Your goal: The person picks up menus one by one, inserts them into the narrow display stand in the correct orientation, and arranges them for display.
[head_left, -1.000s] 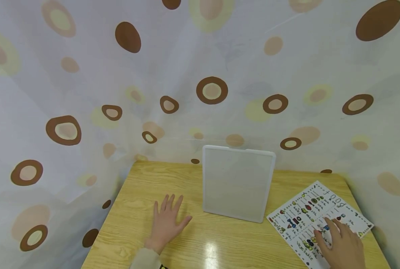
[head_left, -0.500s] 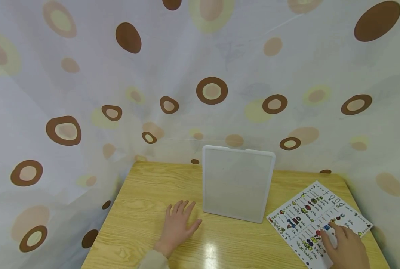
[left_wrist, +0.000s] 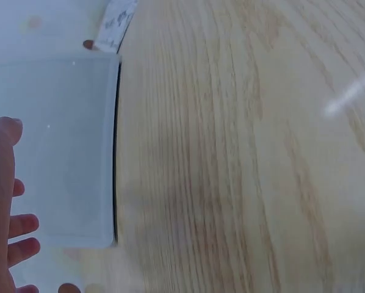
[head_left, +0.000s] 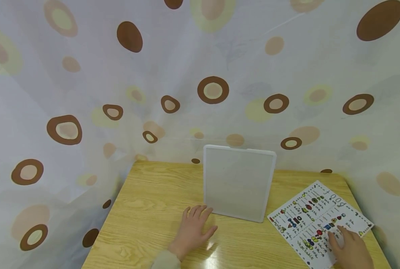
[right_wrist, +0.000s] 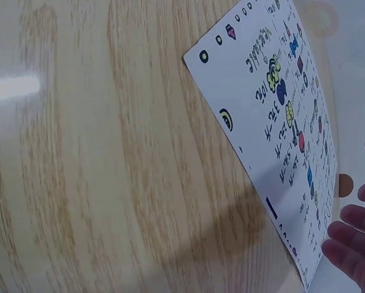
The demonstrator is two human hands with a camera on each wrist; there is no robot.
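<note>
A white framed board [head_left: 239, 182] stands upright at the middle of the wooden table [head_left: 146, 209]; the left wrist view shows it too [left_wrist: 54, 146]. My left hand [head_left: 194, 229] lies flat on the table just left of the board's lower corner, fingers straight; its fingers [left_wrist: 2, 201] show at the left wrist view's edge. A printed sheet with small coloured pictures [head_left: 316, 218] lies at the right of the table, also seen in the right wrist view [right_wrist: 274, 122]. My right hand [head_left: 351, 248] rests on the sheet's near part, fingers loosely extended [right_wrist: 353, 244].
A pale curtain with brown and yellow ovals [head_left: 213, 89] hangs around the table on the far and both side edges. The table's left edge [head_left: 100, 231] runs close to the curtain. A light glare spot [head_left: 211, 246] sits near the front.
My left hand has slid right across the table toward the board. My right hand has drawn back toward me along the sheet. Board and sheet stay put.
</note>
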